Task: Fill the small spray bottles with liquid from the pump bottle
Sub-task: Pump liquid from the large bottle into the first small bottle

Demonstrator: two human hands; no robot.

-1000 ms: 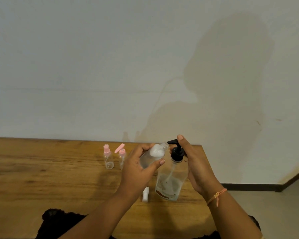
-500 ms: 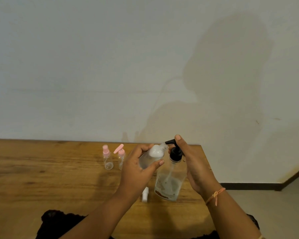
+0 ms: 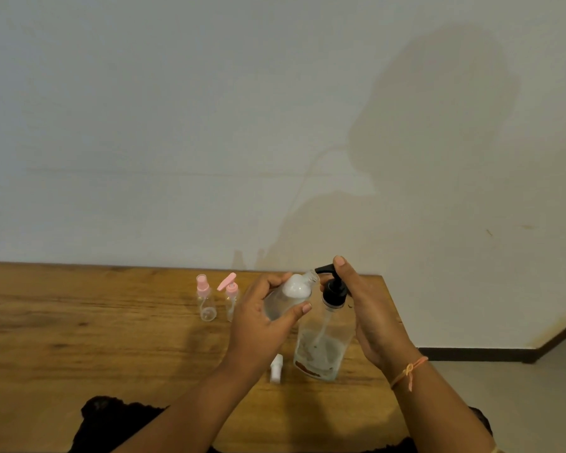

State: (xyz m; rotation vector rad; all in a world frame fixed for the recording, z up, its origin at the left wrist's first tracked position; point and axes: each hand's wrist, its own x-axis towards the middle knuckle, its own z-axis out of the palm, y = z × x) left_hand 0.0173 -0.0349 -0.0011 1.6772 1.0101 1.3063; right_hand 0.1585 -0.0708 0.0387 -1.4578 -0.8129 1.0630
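Pumping is continuing almost unchanged: right hand (image 3: pixel 370 308) is curling its fingers over the pump bottle (image 3: pixel 321 351) head, left hand (image 3: pixel 262 325) is gripping the tilted small spray bottle (image 3: pixel 288 295) against the spout, above the desk (image 3: pixel 79 338); filling is still progressing.

Orange knotted thread bracelet (image 3: pixel 408 371) — right wrist (image 3: pixel 395 360).

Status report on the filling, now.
Left hand grips small bottle, tilted, neck at spout. Right hand holds pump bottle, finger atop pump head. White cap on table beside it, not in the way.
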